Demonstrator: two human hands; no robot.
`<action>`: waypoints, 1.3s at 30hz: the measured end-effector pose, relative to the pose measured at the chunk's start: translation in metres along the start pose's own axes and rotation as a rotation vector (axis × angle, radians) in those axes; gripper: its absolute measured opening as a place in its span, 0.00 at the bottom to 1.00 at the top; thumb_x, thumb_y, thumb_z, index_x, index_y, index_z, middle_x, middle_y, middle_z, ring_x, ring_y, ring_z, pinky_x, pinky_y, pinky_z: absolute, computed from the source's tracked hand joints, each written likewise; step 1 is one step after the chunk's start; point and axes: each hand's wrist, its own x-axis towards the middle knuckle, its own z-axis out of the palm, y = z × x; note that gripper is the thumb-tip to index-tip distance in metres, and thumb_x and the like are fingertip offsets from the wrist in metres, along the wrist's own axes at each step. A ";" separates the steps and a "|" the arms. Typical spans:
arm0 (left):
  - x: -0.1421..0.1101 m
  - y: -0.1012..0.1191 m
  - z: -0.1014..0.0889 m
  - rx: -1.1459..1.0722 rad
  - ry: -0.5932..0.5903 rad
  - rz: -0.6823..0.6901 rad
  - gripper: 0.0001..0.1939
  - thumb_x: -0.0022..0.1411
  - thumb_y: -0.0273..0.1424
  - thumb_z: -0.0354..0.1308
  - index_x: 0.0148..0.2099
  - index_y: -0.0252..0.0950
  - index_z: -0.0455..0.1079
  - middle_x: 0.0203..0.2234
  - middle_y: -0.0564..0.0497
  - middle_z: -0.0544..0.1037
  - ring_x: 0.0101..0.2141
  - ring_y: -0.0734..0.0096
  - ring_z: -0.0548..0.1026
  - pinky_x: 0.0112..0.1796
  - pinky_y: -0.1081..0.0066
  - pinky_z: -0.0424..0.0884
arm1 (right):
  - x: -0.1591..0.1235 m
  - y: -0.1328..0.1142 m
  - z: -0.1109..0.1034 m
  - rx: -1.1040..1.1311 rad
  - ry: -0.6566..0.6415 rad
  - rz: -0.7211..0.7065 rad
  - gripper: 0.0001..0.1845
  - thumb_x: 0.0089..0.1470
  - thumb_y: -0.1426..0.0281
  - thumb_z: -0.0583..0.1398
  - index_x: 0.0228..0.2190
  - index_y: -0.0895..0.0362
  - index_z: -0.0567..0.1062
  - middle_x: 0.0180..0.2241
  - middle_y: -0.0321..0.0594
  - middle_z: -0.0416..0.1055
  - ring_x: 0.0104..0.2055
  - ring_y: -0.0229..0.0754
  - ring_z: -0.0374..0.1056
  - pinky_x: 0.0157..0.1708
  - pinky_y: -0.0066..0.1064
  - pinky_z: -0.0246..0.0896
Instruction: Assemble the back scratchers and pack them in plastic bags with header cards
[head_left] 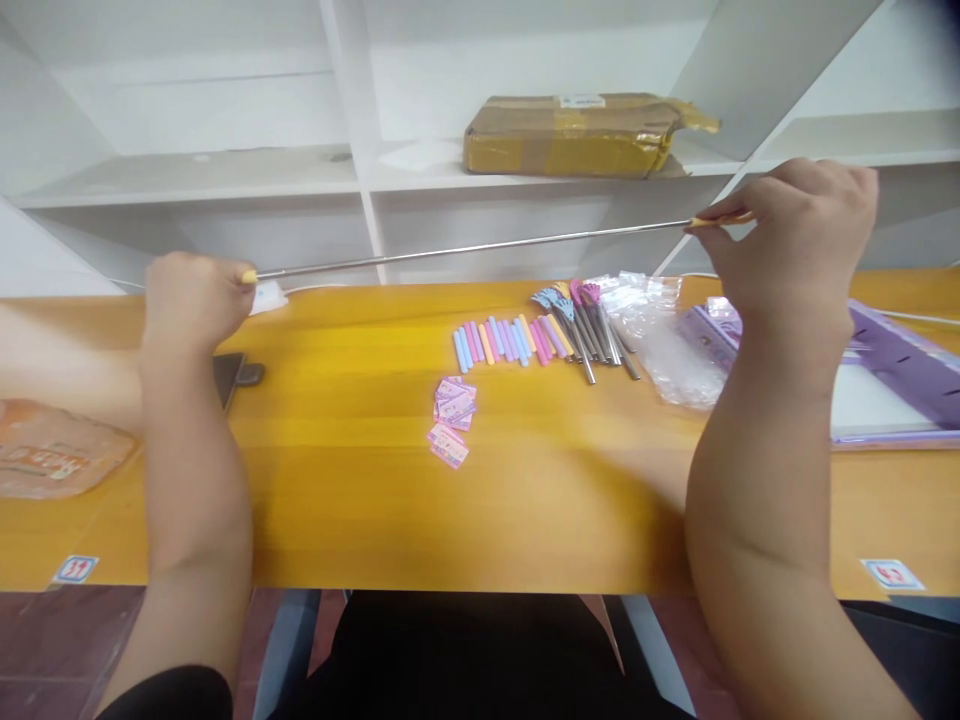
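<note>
Fingers of the left hand [196,300] are curled round one yellow end of a thin metal rod [480,247]; those of the right hand [795,225] pinch its other yellow end between thumb and forefinger. The rod is held up in the air, crossing the view higher than the row of pastel tubes [510,340], which lies on a yellow wooden table [352,500]. Behind the row rise white shelves [225,175], one bearing a taped brown box [562,140]. Just right of the row lies a bundle of metal sticks [596,330] with coloured hand-shaped ends; farther right come clear plastic bags [679,350] and a purple box [915,355], partly hidden by the right arm. Nearer than the row lie small printed cards [454,405]. Well left of it are a dark flat object [227,378], partly covered by the left arm, and an orange package [56,455]. Reddish floor [67,640] shows below the table's near edge.
</note>
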 end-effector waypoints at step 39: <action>0.002 -0.005 0.004 0.230 0.063 -0.027 0.21 0.74 0.31 0.47 0.48 0.35 0.83 0.31 0.46 0.74 0.32 0.60 0.52 0.37 0.64 0.51 | -0.002 0.012 -0.003 -0.046 0.122 -0.074 0.19 0.77 0.57 0.65 0.45 0.58 0.89 0.45 0.53 0.79 0.54 0.53 0.68 0.53 0.45 0.54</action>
